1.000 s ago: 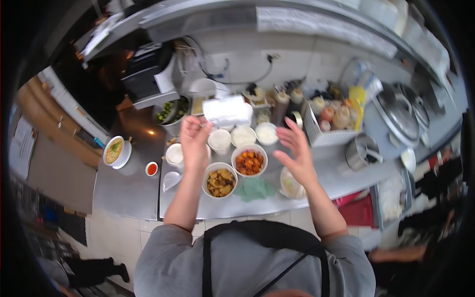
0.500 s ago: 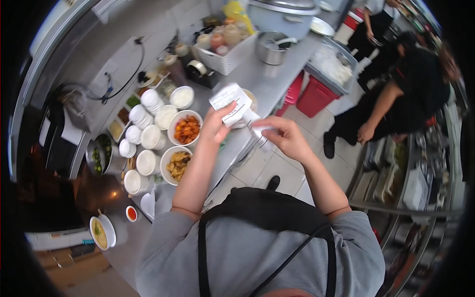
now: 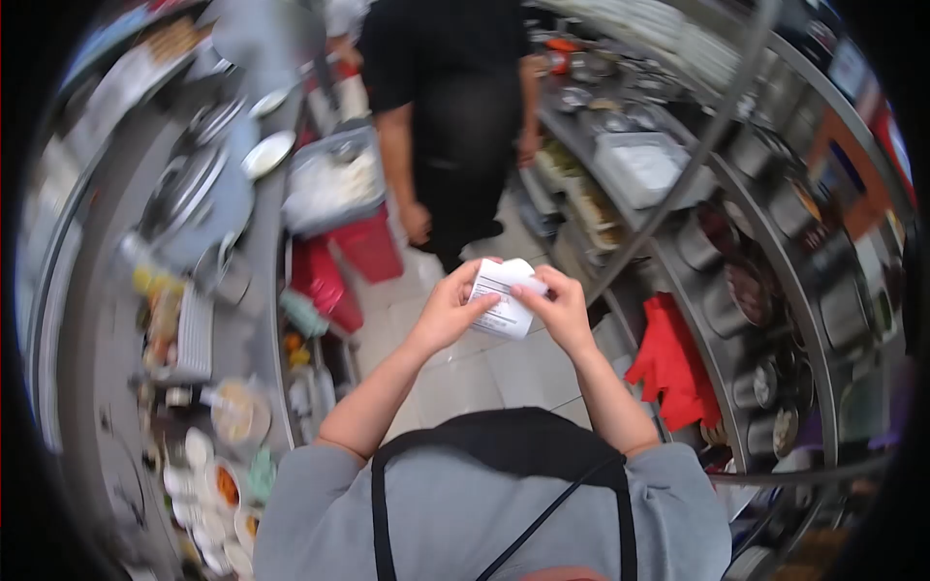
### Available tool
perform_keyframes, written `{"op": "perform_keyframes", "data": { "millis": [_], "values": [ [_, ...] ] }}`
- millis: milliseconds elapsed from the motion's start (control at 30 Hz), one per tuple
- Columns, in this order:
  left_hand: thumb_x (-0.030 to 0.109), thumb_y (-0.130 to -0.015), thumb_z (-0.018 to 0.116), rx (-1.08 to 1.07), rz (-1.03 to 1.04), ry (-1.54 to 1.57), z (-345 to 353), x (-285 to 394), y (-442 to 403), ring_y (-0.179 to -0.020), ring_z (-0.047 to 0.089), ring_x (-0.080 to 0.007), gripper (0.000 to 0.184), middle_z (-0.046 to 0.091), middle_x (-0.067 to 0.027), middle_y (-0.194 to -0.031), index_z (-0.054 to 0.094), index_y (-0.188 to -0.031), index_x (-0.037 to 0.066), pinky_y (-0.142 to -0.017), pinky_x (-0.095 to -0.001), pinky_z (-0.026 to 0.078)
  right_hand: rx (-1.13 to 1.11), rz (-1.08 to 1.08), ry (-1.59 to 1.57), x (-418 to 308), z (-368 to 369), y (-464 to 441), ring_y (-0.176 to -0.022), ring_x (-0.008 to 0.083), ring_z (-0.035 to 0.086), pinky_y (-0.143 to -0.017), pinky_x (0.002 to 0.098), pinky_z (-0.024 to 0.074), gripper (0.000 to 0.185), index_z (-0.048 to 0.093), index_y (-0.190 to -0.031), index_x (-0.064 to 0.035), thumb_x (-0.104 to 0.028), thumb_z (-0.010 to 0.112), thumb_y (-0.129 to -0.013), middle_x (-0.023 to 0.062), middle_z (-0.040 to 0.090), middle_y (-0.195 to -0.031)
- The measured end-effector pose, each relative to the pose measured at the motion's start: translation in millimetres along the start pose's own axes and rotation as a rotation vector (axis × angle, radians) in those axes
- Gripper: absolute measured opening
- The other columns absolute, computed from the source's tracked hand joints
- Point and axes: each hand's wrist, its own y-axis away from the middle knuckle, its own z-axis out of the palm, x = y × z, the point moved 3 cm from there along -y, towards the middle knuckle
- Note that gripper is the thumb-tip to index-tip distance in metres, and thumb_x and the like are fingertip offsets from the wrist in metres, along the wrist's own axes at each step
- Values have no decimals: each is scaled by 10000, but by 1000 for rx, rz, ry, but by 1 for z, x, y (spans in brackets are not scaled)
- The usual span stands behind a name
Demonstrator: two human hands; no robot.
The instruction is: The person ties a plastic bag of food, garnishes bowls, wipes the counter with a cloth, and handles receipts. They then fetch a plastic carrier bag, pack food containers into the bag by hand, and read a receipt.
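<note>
A folded white printed paper slip (image 3: 502, 312) is held in front of my chest, between both hands. My left hand (image 3: 453, 308) grips its left edge, thumb laid over the printed face. On the right side, my right hand (image 3: 560, 308) pinches the slip's upper right part between thumb and fingers. Printed lines show on the slip, too small to read.
A person in black (image 3: 450, 116) stands ahead in the aisle. The left counter (image 3: 266, 320) bears food bowls, a white basket (image 3: 194, 334) and a pot (image 3: 223, 273). Red bins (image 3: 368, 247) stand beside it. Metal shelves with pots and a red cloth (image 3: 670, 363) are right.
The view has swung right, from the counter to the aisle. My hands, empty at first, took hold of the slip, which was long and trailing half a second ago and is now folded compactly.
</note>
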Motion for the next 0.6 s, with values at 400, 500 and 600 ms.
{"op": "perform_keyframes", "data": {
  "millis": [400,500,600],
  "values": [
    [67,-762,587,63,429,-421,84,2,-392,-635,515,-76,112,607,-22,-709,625,-827,-18,-581,-236,419,991,-55,595,-1,-259,80,-639,127,520,-579,220,399,43,598,-730,33,16,619,-698,72,546,-687],
    [63,-698,656,55,263,50,82,31,-527,-666,561,-120,134,612,-53,-729,621,-810,-2,-607,-250,440,1158,-28,814,-3,-291,109,-623,133,474,-576,233,366,22,589,-716,19,17,604,-701,60,522,-667],
    [-24,-669,638,51,327,395,104,64,-664,-737,575,-185,171,616,-119,-796,605,-835,-47,-703,-294,452,1389,49,972,-16,-310,134,-638,137,465,-605,229,358,24,583,-729,19,-2,578,-737,51,514,-662]
  ]
}}
